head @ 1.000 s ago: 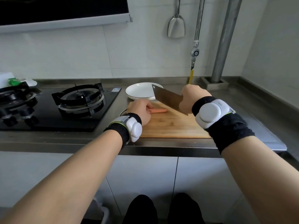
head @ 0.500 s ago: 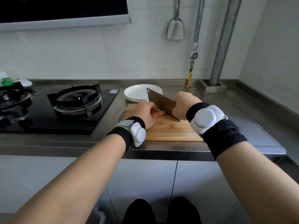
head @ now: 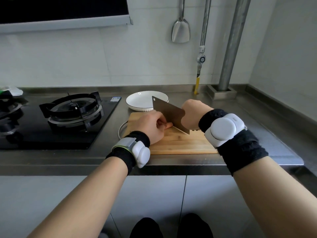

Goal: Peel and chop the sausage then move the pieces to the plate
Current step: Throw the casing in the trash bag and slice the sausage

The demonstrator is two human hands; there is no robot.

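A pink sausage (head: 169, 125) lies on the wooden cutting board (head: 180, 143), mostly hidden under my fingers and the blade. My left hand (head: 151, 126) presses down on its left part. My right hand (head: 191, 114) grips the handle of a broad cleaver (head: 169, 115), whose edge rests on the board right beside my left fingers, across the sausage. The part of the sausage right of the blade is hidden. Behind the board stands an empty white plate (head: 140, 102).
A black gas hob (head: 72, 110) fills the counter to the left. A metal spatula (head: 181, 30) hangs on the wall, with pipes (head: 231, 45) at the back right. The steel counter's front edge runs just below the board.
The cleaver has moved left along the sausage and come down close to my left fingers. Less of the sausage shows now. The camera view shifted slightly.
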